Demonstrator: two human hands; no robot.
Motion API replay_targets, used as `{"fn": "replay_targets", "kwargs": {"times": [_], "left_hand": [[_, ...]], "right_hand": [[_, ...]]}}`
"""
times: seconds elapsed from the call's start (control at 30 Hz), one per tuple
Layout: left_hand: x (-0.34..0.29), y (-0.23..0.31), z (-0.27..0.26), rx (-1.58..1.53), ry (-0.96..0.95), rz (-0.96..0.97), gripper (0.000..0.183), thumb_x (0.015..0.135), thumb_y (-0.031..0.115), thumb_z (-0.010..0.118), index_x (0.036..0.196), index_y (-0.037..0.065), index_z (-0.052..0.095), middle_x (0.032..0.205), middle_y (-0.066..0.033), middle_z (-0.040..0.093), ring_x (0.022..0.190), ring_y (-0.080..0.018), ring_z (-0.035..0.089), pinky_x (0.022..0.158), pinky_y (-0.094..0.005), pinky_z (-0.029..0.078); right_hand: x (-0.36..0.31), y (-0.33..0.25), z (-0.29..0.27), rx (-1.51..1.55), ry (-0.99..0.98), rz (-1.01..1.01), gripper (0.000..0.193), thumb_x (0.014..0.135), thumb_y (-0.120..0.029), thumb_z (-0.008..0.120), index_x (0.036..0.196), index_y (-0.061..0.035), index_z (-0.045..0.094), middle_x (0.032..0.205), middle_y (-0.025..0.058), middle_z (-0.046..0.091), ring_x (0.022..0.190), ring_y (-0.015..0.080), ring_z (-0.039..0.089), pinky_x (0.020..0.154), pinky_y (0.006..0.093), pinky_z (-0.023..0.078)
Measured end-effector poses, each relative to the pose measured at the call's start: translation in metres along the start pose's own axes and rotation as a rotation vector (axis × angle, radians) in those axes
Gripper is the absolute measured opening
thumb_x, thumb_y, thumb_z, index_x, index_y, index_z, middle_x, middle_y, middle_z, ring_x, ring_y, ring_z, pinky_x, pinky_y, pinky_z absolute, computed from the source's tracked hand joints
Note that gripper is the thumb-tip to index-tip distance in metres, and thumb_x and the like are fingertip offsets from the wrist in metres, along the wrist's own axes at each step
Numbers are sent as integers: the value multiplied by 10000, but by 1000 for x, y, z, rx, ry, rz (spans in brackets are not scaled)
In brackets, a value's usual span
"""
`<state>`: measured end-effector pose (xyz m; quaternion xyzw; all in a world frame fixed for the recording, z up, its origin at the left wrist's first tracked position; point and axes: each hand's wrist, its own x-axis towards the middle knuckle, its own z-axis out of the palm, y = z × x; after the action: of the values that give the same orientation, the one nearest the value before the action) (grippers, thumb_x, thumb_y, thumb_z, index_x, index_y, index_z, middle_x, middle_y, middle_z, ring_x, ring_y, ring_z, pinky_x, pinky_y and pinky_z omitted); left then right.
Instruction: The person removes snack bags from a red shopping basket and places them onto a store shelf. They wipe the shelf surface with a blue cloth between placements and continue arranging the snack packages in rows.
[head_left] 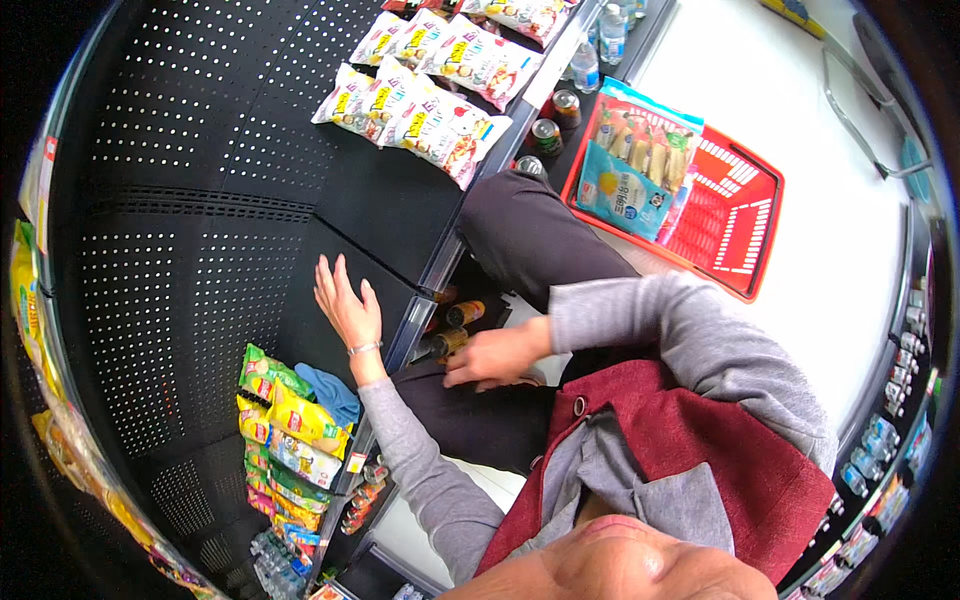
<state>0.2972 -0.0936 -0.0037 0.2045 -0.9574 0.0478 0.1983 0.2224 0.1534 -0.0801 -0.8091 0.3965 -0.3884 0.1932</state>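
Left hand [350,315]: fingers outspread, empty, over black shelf [375,215]; contact cannot be told. Right hand [500,352]: fingers curled, grip cannot be told; beside dark trouser leg [480,420]. Blue cloth [330,393]: on shelf's near left stretch, beside colourful snack bags [305,418]. White snack bags [440,120]: far stretch of same shelf. Red basket [762,225]: far right, holding blue packet [625,190].

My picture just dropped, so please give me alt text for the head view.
The left hand is open at a black shelf, between white snack bags and yellow and green ones. The right hand is near a dark trouser leg. To the right, a red basket holds a blue bag.
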Motion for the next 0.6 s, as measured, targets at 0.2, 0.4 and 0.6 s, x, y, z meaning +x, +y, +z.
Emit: {"fn": "replay_targets", "kwargs": {"times": [0.2, 0.4, 0.6], "left_hand": [[38, -5, 26, -365, 135, -50, 445, 874, 97, 641, 1312, 32, 591, 1481, -226, 463, 1357, -417, 447, 1140, -485, 358], [23, -13, 24, -343, 159, -110, 413, 863, 70, 649, 1271, 27, 610, 1443, -220, 505, 1327, -406, 485, 1116, -484, 392], [19, -8, 12, -280, 178, -140, 396, 853, 83, 654, 1246, 37, 626, 1435, -210, 516, 1308, -397, 496, 1111, -478, 385]], "right_hand": [[-129, -63, -59, 116, 285, 191, 306, 895, -51, 633, 1197, -20, 599, 1194, 183, 639, 1093, 366, 632, 930, 445, 525], [-263, -55, -142, -716, 1072, 858, 591, 834, 10, 723, 1380, -34, 503, 1394, 158, 569, 1271, 302, 568, 993, 398, 482], [-360, 17, -164, -93, 1637, 1126, 801, 918, -368, 734, 1490, 35, 344, 1507, 228, 430, 1405, 292, 421, 1158, 398, 336]]}}
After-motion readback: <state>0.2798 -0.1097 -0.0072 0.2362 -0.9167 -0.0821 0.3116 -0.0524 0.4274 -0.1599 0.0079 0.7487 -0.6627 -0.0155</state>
